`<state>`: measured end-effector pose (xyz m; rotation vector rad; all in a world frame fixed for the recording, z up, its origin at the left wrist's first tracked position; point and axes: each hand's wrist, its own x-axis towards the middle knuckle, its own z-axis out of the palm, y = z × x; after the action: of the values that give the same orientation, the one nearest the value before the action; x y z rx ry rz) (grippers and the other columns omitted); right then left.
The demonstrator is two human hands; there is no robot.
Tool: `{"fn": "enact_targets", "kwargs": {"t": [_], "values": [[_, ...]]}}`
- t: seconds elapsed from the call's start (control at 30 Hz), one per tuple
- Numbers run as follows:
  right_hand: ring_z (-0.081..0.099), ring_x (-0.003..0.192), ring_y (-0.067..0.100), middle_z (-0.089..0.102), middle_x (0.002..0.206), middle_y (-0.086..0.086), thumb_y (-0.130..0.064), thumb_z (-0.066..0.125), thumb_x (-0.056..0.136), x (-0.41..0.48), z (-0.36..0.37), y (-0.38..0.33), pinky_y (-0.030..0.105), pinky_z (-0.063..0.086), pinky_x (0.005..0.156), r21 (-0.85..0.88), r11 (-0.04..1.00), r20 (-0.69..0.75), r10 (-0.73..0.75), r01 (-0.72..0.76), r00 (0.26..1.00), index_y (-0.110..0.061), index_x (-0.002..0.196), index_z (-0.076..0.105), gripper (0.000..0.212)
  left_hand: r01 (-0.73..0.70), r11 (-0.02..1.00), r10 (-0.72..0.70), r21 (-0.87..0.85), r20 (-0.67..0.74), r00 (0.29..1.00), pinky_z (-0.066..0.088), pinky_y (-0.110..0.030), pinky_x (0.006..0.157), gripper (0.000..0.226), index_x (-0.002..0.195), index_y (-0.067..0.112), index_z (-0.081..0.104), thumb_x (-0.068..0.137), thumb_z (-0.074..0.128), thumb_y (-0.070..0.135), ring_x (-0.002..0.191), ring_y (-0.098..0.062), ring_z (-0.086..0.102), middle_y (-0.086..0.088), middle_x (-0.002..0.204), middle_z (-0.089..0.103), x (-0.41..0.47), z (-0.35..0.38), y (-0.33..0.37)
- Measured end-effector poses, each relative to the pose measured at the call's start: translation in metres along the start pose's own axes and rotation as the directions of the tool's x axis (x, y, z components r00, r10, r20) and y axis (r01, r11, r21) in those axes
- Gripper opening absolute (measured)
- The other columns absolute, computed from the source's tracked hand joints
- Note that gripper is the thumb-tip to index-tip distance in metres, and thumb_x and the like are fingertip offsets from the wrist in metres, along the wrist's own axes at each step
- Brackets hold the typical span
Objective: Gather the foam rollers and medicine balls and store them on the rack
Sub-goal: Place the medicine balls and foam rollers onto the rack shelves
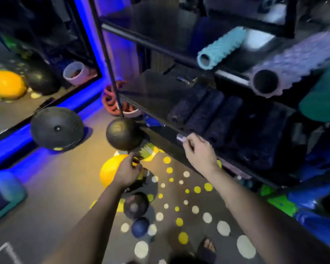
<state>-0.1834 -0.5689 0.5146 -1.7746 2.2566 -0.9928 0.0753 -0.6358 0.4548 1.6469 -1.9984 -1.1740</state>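
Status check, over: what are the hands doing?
Left hand loose over yellow ball. Right hand at rack edge, grip unclear. Black medicine ball on floor; nothing seen blocking.

Smooth grey floor (61, 187) under a dark mat dotted yellow and white (179, 197) — left, a large wall mirror (27, 54) edged by a glowing blue light strip (8, 151).

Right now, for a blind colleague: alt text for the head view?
Two bare hands reach down beside a black rack: left hand over a yellow ball among black medicine balls on the floor, right hand at a shelf edge. Foam rollers lie on the shelves.
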Motion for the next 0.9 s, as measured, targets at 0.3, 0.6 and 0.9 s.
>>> {"fn": "enact_targets", "kwargs": {"t": [0.3,0.6,0.9], "values": [[0.069,0.094,0.031,0.075,0.101,0.005,-0.041,0.057,0.099,-0.08,0.183,-0.075,0.035,0.049,0.074,0.049,0.93,0.424,0.31,-0.363,0.851,-0.02,0.108,0.066,0.024,0.49,0.859,-0.482,-0.149,0.09,0.872,0.054,-0.039,0.071,0.039,0.135,0.014,0.052,0.096,0.057,0.014,0.087,-0.028,0.068,-0.011,0.102,0.07,-0.024,-0.076,-0.197],[0.066,0.104,0.033,0.073,0.107,0.01,-0.038,0.054,0.101,-0.001,0.268,-0.047,0.034,0.047,0.078,-0.104,0.845,0.614,0.47,-0.525,0.634,-0.014,0.107,0.065,0.027,0.583,0.769,-0.547,-0.262,0.201,0.813,0.051,-0.033,0.075,0.043,0.145,0.016,0.045,0.103,0.053,0.018,0.096,-0.023,0.066,-0.009,0.114,0.064,0.056,-0.1,-0.219],[0.064,0.101,0.029,0.07,0.107,0.007,-0.044,0.049,0.102,0.099,0.403,-0.028,0.042,0.054,0.085,-0.198,0.837,0.816,0.43,-0.511,0.387,-0.022,0.1,0.062,0.026,0.71,0.549,-0.71,-0.441,0.202,0.675,0.054,-0.047,0.088,0.039,0.144,0.016,0.047,0.105,0.051,0.02,0.099,-0.029,0.065,-0.01,0.112,0.065,0.18,-0.106,-0.254]]}}
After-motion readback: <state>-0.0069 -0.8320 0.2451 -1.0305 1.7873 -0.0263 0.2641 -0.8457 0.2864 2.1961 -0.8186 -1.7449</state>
